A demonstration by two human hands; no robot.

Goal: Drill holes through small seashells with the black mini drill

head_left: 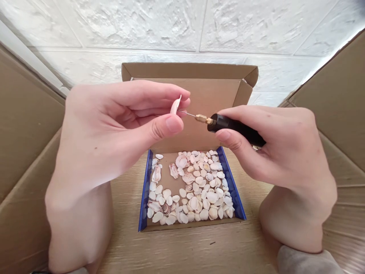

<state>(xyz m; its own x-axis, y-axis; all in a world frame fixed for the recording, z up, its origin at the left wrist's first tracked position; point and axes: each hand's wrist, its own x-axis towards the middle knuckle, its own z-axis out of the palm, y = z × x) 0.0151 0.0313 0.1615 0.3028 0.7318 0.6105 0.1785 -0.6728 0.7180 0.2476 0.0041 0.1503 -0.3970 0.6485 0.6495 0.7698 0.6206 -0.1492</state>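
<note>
Between the thumb and fingers of my left hand a small pale pink seashell is pinched, seen nearly edge-on. My right hand is closed around a black hand drill with a brass chuck. The drill's thin bit points left and its tip meets the shell's face; whether it has gone through I cannot tell. Both hands are raised above an open cardboard box with blue side walls, in which many white and pinkish seashells lie spread out.
The box's raised lid stands behind the hands, before a white brick-textured wall. Cardboard panels rise at left and right. The box rests on a wooden table, with a small dark sliver near its front.
</note>
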